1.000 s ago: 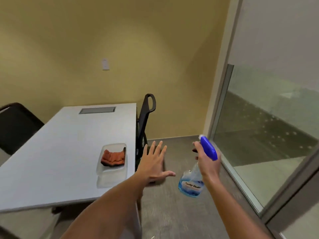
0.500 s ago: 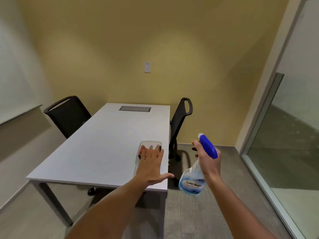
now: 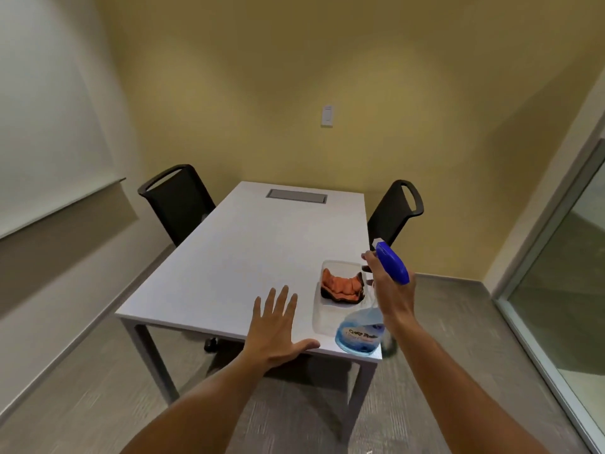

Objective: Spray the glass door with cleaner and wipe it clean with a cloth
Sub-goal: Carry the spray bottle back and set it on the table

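- The view has swung away from the glass door (image 3: 569, 290): a second ago the door filled the right half of the frame, and it is now only a strip at the right edge, well away from the worktop (image 3: 248, 257), which sits near the centre.
- The worktop, cut off at the left a second ago, now shows whole, white and rectangular, with a grey hatch (image 3: 296, 195) set into its far end.
- A black chair (image 3: 178, 201) on the worktop's left side has come into view; a second black chair (image 3: 394, 213) stands at its right side.
- The left hand (image 3: 278, 326), half a second ago in front of the tray, is now off to the tray's left, over the worktop's near edge.
- That hand is flat, palm down, fingers spread apart, gripping nothing.
- The right hand (image 3: 391, 290) is raised above the worktop's near right corner, its grip clamped around the neck of the spray bottle (image 3: 361, 332), as in both earlier frames.
- The bottle hangs tilted, blue nozzle uppermost, its clear base of blue liquid over the worktop's corner.
- A clear tray (image 3: 327, 316) rests on the worktop near that corner, with the orange cloth (image 3: 342, 285) crumpled in its far half.
- Yellow wall behind the worktop, with a small white switch plate (image 3: 327, 116); grey floor beneath.
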### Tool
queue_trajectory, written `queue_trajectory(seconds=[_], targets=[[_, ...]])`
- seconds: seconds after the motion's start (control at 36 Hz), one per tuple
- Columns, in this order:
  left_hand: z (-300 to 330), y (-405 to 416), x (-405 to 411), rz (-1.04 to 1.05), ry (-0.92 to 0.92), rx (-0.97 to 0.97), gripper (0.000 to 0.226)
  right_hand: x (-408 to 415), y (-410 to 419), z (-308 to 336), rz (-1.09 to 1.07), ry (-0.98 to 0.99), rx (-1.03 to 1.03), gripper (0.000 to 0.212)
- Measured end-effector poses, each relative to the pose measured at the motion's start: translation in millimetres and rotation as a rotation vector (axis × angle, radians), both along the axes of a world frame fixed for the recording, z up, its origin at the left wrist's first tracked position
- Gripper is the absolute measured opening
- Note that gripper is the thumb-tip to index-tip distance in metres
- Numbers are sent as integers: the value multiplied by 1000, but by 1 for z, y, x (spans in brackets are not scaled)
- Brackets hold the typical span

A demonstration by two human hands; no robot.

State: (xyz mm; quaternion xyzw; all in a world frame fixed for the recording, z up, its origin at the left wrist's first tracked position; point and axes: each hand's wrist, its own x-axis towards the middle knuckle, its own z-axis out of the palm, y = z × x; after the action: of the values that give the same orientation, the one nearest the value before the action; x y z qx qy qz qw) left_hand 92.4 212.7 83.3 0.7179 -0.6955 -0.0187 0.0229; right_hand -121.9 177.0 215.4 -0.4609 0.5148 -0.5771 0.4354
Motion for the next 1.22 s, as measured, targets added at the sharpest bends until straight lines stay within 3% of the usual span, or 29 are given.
queue_trajectory(seconds=[0.14, 0.31, 0.61, 0.72, 0.92, 1.22], targets=[[-6, 2, 35, 30, 45, 2, 130, 44, -13, -8, 34, -1, 23, 38], [-22, -14, 59, 51, 56, 21, 123, 82, -39, -20, 94, 31, 38, 20], [-48, -66, 82, 160, 66, 74, 128, 129, -129, -58, 312, 83, 23, 23], [-53, -93, 86, 169, 25, 110, 129, 138, -157, -72, 366, 108, 6, 14], [-73, -137, 76, 171, 72, 110, 115, 147, -192, -93, 445, 130, 40, 16], [-93, -169, 83, 168, 124, 147, 115, 172, -228, -131, 415, 156, 91, 19]])
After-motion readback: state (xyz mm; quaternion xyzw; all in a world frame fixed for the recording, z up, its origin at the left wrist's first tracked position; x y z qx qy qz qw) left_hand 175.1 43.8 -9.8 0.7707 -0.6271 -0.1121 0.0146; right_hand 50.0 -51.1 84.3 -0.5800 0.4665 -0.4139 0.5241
